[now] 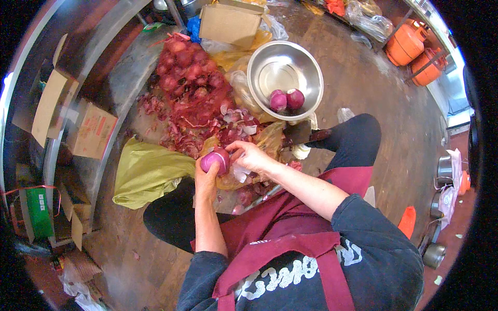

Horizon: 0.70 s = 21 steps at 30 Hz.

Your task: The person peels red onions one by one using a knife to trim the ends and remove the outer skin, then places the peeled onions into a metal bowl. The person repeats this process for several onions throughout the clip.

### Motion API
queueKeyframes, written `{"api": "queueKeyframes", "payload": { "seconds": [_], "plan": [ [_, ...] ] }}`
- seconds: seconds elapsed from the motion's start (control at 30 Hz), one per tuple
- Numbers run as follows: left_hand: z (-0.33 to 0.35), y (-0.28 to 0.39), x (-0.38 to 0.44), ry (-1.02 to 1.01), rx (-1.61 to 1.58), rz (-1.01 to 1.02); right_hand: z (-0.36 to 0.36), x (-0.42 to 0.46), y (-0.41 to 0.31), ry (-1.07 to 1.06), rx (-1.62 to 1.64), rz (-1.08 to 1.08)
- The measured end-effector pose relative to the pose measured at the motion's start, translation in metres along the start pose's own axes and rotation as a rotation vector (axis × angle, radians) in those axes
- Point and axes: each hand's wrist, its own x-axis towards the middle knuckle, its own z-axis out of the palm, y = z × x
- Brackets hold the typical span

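My left hand (206,179) holds a partly peeled red onion (214,161) over the onion skins. Just right of it, my right hand (249,157) has its thumb and fingers bent close to the onion's side; whether they pinch a bit of skin cannot be told. Loose red skins (235,126) lie in a heap beyond my hands. A red mesh sack (194,77) full of onions rests behind the heap. To its right, a steel bowl (278,74) contains several purple onions (295,98). A broad dark blade (297,134), seemingly a cleaver's, lies below the bowl.
A yellow-green sack (151,171) lies by my left knee. Cardboard boxes (93,130) stand on the metal shelving at left, and another cardboard box (231,25) sits behind the mesh sack. Orange gas cylinders (404,42) are at the upper right, metal pots (433,254) at the right edge.
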Motion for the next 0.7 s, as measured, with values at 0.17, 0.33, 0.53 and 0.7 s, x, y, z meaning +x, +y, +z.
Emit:
{"api": "queueKeyframes", "payload": {
  "seconds": [0.17,0.33,0.53,0.7],
  "plan": [
    [0.01,0.021,-0.007,0.005,0.386,0.152,-0.013,0.011,0.0,-0.132,0.19,0.066],
    [0.02,0.035,-0.017,-0.062,0.676,0.263,-0.011,0.003,-0.017,-0.248,-0.232,-0.119],
    [0.016,0.03,-0.013,-0.162,0.757,0.275,0.0,-0.009,-0.018,-0.035,-0.509,-0.253],
    [0.01,0.021,-0.011,-0.232,0.389,0.201,-0.011,-0.007,-0.014,-0.025,-0.389,-0.246]
  ]
}}
